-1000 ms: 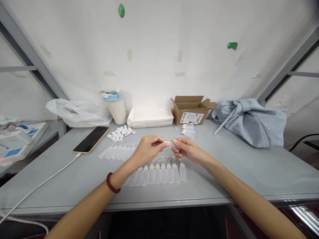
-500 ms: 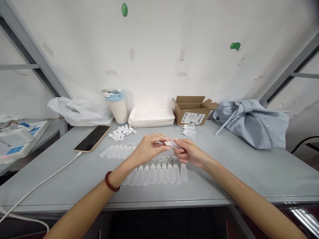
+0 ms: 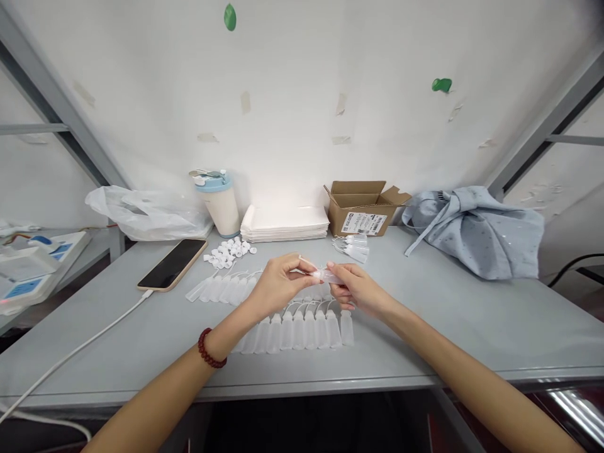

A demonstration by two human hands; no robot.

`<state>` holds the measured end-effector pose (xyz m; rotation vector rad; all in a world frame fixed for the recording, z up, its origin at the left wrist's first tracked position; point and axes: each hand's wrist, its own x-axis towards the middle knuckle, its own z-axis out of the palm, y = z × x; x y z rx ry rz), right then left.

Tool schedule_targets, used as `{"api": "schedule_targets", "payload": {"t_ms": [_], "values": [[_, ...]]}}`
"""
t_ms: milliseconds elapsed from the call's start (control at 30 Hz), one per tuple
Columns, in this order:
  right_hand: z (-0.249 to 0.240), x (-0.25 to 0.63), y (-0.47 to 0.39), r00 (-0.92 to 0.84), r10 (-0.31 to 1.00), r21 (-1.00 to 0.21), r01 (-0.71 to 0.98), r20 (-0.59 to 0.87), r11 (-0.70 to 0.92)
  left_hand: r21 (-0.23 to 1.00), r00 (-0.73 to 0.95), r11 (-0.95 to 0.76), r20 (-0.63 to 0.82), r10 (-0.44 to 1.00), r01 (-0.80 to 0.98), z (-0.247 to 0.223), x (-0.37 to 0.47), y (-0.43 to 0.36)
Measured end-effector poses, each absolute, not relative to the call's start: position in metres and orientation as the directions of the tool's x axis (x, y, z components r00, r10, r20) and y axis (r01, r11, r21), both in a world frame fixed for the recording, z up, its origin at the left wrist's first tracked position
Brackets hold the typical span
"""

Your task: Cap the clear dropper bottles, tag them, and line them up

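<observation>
A: Where is the little bottle (image 3: 329, 277)?

B: It's up in the air between two hands, over the surface (image 3: 425, 333).

A: What are the fingers doing?

B: On the left hand (image 3: 283, 281), they pinch its white top. On the right hand (image 3: 359, 289), they hold its clear body. A thin white strip (image 3: 307, 260) sticks up by the left fingers.

A: How much is done?

B: I'd guess it's partway. This one is in the middle of being worked on. The front row of bottles (image 3: 298, 331) lies side by side, and many have thin curvy strips at the top. There's a back row of bottles (image 3: 221, 289) too, partly hidden by the left hand. I can't tell which ones are finished.

A: Is anything left to use?

B: A heap of white caps (image 3: 227, 253) lies loose, so I think there's more to do. A few bottles (image 3: 355, 250) lie apart, just in front of the brown box (image 3: 340, 217).

A: Any words to read?

B: The box has a white label (image 3: 364, 224) with black print, but it's too tiny to read. The phone (image 3: 172, 265) has a dark screen, with no words I can see.
</observation>
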<state>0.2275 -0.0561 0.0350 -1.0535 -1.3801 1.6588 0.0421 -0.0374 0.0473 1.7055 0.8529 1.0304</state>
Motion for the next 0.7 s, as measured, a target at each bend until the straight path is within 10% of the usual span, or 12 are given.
{"api": "schedule_targets", "payload": {"t_ms": [467,700], "values": [[0.0360,0.2275,-0.0567,-0.370,0.923,-0.992,-0.032,-0.101,-0.121,0.980,0.513,-0.089,-0.015,0.858,0.178,0.0485,0.0399,-0.0361],[0.0370,0.2288,-0.0549,-0.341,0.931,-0.989,-0.023,-0.127,-0.144,0.683,0.481,-0.679,0.515,0.709,0.269,0.0438,0.0432,-0.0411]]}}
